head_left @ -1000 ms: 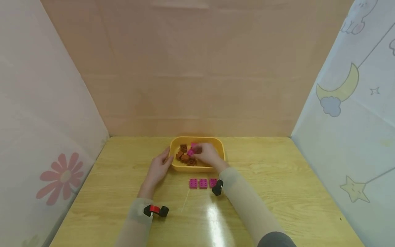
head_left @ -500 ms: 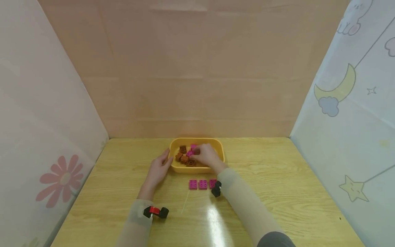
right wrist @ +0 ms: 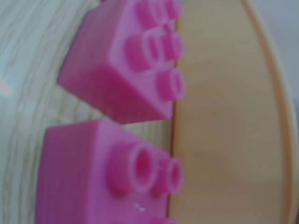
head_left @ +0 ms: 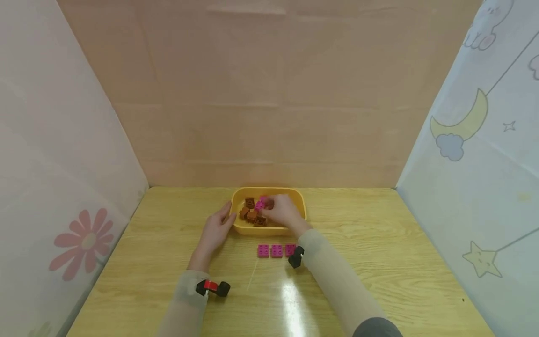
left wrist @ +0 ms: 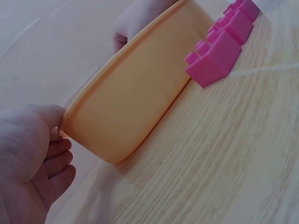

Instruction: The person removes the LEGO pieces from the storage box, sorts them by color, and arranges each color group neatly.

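Note:
An orange-yellow plastic tray (head_left: 269,231) stands at the back of the table with brown building bricks (head_left: 251,216) and pink ones inside. My left hand (head_left: 216,229) holds its left end, the thumb at the rim and the other fingers curled along the outside in the left wrist view. My right hand (head_left: 285,210) reaches over the front rim into the tray, its fingertips pinching a pink building brick (head_left: 259,206). Outside the tray, three pink bricks (head_left: 276,251) sit in a row, studs up; the right wrist camera partly covers the rightmost.
The wooden table (head_left: 362,262) meets a plain tan backdrop (head_left: 269,117) just behind the tray. Pale printed panels (head_left: 497,187) stand along both sides. In the right wrist view, the pink bricks (right wrist: 117,60) lie close before the tray wall (right wrist: 224,116).
Both hands stay nearly where they were. The pink brick at my right fingertips has shifted slightly in the tray; the row of pink bricks is unmoved.

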The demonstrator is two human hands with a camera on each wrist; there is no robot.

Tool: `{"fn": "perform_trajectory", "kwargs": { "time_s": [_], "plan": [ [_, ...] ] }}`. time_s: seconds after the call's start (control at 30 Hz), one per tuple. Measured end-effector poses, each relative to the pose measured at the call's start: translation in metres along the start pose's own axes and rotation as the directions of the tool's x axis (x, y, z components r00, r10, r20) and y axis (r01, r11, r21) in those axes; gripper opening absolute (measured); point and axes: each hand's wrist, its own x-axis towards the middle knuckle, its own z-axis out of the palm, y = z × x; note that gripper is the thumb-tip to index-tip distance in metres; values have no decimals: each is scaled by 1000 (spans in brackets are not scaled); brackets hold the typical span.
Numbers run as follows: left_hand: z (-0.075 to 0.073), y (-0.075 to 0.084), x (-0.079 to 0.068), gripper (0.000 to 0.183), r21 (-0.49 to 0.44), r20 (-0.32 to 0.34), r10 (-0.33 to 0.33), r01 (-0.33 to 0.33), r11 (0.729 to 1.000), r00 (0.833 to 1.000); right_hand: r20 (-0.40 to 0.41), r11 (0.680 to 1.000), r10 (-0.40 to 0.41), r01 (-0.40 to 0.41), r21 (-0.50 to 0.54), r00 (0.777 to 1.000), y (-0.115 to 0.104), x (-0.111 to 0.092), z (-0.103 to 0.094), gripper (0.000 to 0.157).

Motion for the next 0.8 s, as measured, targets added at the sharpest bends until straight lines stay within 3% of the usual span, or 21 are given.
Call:
{"fn": "perform_trajectory", "kwargs": {
  "time_s": [0.2,0.43,0.57,0.8],
  "plan": [
    [0,2,-1,57,13,-10,12,-12,1000,1000,-84,993,-40,49,111,996,-5,-7,-14,29],
    [2,5,0,57,19,-5,-9,9,1000,1000,-125,971,-47,75,227,991,7,-23,-29,32],
    [1,6,-1,57,21,-4,-13,13,1000,1000,-183,939,-58,116,325,981,15,-43,-36,33],
    [1,7,0,57,13,11,-29,29,999,1000,-297,882,11,131,453,955,31,-79,-41,34]
  ]
}}
